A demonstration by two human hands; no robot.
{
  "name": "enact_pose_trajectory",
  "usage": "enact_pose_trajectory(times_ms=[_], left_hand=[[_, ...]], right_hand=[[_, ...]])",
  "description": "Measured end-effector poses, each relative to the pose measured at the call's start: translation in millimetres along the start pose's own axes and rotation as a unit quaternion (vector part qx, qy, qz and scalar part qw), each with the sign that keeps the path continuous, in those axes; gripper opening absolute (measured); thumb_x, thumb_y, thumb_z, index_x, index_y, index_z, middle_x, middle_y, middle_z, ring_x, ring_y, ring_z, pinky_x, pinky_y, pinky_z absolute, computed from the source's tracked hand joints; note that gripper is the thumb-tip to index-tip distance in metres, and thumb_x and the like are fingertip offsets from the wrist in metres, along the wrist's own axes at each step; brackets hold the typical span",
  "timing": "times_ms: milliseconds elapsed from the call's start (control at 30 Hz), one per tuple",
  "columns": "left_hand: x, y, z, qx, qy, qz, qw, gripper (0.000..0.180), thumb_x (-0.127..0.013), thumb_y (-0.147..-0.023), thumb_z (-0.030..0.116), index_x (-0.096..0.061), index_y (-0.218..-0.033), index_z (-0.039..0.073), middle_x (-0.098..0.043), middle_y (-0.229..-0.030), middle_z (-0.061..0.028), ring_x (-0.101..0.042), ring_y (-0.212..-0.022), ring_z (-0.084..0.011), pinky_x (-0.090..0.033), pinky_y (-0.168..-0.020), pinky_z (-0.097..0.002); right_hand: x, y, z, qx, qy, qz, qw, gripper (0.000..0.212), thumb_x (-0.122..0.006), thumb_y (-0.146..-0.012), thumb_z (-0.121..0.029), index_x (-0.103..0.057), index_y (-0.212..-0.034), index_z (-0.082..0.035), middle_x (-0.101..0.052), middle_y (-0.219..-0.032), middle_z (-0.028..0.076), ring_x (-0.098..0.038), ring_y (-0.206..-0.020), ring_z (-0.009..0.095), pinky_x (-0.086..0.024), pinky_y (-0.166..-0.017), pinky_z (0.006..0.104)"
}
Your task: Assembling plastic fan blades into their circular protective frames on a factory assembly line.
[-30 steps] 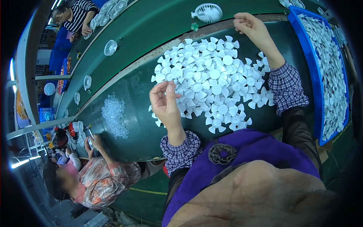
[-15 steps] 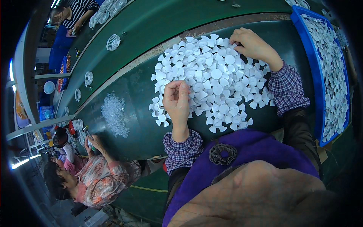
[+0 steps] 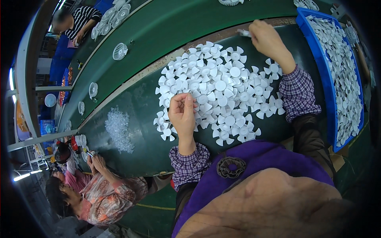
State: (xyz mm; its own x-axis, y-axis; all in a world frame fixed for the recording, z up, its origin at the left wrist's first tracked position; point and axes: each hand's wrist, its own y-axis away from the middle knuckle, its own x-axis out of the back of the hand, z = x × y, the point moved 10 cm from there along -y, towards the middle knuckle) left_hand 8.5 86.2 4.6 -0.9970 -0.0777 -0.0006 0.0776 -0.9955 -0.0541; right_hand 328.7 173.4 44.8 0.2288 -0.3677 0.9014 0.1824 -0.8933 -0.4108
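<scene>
White moulded-plastic fan blades (image 3: 222,89), heaped left of the blue crate (image 3: 323,71): likely light, stiff, slick (grip by hub); left hand (image 3: 182,115) pinches something small at the heap's near edge, right hand (image 3: 268,39) closed on a white piece beyond it.

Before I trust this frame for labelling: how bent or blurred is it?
Head view: fisheye bends the green table edge and blue bin into arcs; corners are black; white fan blades look sharp; right hand slightly soft; left hand clear.
</scene>
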Motion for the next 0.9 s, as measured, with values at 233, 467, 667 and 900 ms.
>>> enact_pose_trajectory(times_ms=[233, 467, 667, 900], left_hand=[[3.0, -0.8, 2.6, -0.005, -0.004, 0.007, 1.000, 0.009, -0.059, -0.090, 0.009, -0.056, -0.095, 0.001, -0.061, -0.078, -0.0047, -0.054, -0.061, -0.0073, -0.042, -0.052, -0.0178], [4.4, -1.9, -7.6, -0.017, 0.022, -0.008, 1.000, 0.007, -0.060, -0.089, 0.007, -0.057, -0.094, 0.003, -0.061, -0.076, -0.0007, -0.057, -0.063, -0.0055, -0.045, -0.055, -0.0186], [13.0, 2.7, 6.2, -0.012, 0.025, 0.002, 1.000, 0.010, -0.060, -0.089, 0.006, -0.056, -0.094, -0.002, -0.061, -0.082, -0.0040, -0.058, -0.068, -0.0067, -0.049, -0.060, -0.0201], [43.7, -8.5, 34.6, -0.010, -0.149, -0.087, 0.985, 0.012, -0.064, -0.084, 0.008, -0.061, -0.092, 0.000, -0.065, -0.077, -0.0039, -0.059, -0.065, -0.0064, -0.049, -0.058, -0.0209]], right_hand=[[-12.4, 0.1, 3.8, -0.003, -0.041, -0.059, 0.997, 0.025, -0.063, -0.076, -0.006, -0.059, -0.101, -0.003, -0.057, -0.099, 0.013, -0.053, -0.095, 0.031, -0.043, -0.084, 0.0399], [-33.3, 1.9, -15.7, 0.036, -0.034, -0.034, 0.998, 0.042, -0.064, -0.074, -0.009, -0.058, -0.115, -0.004, -0.055, -0.101, 0.014, -0.051, -0.097, 0.032, -0.041, -0.084, 0.0402], [-38.4, 5.8, -18.7, -0.007, -0.015, -0.113, 0.993, 0.032, -0.065, -0.074, -0.018, -0.058, -0.100, -0.001, -0.060, -0.096, 0.016, -0.055, -0.096, 0.034, -0.041, -0.082, 0.0418], [-39.2, 2.9, -16.6, -0.005, -0.159, -0.085, 0.984, 0.028, -0.066, -0.077, -0.018, -0.055, -0.096, -0.001, -0.056, -0.083, 0.014, -0.054, -0.073, 0.027, -0.044, -0.065, 0.0360]])
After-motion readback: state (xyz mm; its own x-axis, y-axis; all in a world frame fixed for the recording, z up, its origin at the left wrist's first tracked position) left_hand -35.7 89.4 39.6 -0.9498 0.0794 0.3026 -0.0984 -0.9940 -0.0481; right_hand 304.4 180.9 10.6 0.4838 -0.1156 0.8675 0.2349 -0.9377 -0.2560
